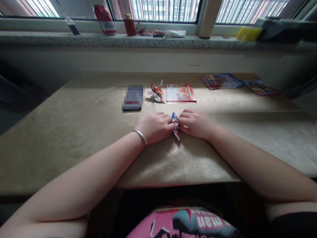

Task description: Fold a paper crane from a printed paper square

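Observation:
Between my two hands is a small folded paper piece (176,125), printed blue, pink and white, with one pointed end toward the window and another toward me. My left hand (159,126), below a silver bangle (141,137), pinches its left side with closed fingers. On its right side, the bent fingers of my right hand (194,123) grip the same paper. The fingertips partly cover its middle. Just beyond my hands stand folded paper cranes (156,91) in red, orange and white, close together or overlapping.
A phone (133,97) lies left of the cranes, and a stack of red printed sheets (180,93) lies right of them. Farther right are colourful printed papers (220,81). A red can (105,19) and a red bottle (129,25) stand on the stone windowsill (148,42).

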Action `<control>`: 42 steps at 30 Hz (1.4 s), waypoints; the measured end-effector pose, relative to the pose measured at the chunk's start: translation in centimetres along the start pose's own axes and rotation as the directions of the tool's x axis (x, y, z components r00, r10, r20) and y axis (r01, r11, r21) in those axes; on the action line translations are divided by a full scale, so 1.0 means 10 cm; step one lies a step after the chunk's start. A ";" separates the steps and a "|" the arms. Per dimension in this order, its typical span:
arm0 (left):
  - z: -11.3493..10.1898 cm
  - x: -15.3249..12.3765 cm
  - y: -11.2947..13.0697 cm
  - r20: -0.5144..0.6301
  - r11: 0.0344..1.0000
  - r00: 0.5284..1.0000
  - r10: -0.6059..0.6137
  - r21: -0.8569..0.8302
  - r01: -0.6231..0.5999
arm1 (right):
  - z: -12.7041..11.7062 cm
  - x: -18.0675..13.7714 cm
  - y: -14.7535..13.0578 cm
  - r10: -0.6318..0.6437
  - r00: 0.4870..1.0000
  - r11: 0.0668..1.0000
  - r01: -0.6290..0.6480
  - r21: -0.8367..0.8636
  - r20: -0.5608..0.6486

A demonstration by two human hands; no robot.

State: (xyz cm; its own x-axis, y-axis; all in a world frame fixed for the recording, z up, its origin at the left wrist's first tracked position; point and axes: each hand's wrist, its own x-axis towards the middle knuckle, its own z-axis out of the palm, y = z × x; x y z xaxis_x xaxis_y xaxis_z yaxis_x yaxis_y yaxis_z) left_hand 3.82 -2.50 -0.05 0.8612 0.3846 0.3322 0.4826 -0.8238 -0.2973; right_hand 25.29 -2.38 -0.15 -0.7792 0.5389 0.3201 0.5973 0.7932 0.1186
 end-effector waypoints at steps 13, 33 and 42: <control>0.10 0.03 0.05 -0.059 0.996 0.994 -0.091 0.003 0.091 | 0.00 0.03 -0.02 0.036 0.999 0.999 -0.037 0.036 0.022; 0.23 0.02 -0.10 -0.042 0.841 0.948 -0.317 -0.475 0.260 | 0.11 0.05 0.08 0.327 0.945 0.876 -0.313 0.368 0.025; 0.27 0.06 -0.11 0.071 0.766 0.892 -0.447 -0.484 0.423 | 0.17 0.08 0.03 0.481 0.877 0.814 -0.442 0.377 -0.011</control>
State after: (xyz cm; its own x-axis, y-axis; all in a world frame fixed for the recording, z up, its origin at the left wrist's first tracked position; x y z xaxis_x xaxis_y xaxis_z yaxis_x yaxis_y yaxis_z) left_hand 4.26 -0.28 -1.96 0.5635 0.7409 0.3654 0.6568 -0.6701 0.3459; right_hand 24.52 -1.24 -1.42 -0.3934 0.8508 0.3483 0.7589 0.5144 -0.3994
